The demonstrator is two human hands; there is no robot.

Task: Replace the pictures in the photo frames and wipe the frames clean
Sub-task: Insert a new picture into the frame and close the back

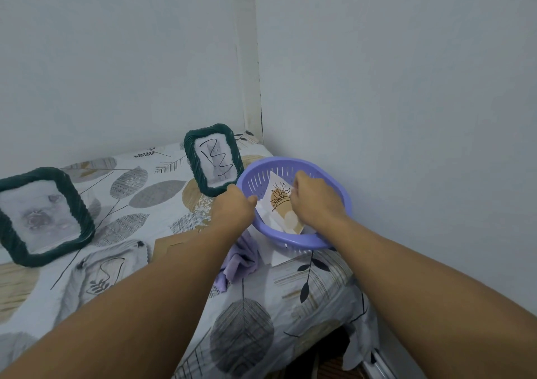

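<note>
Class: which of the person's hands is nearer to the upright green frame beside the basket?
Left. The left hand sits just below the upright green frame, gripping the basket rim; the right hand is inside the basket, farther away.

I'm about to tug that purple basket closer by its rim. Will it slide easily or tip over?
The purple slotted plastic basket looks thin-walled and holds only paper prints, so it is probably light. On the leaf-patterned cloth it should slide, though a high pull on the rim may tip it.
</note>
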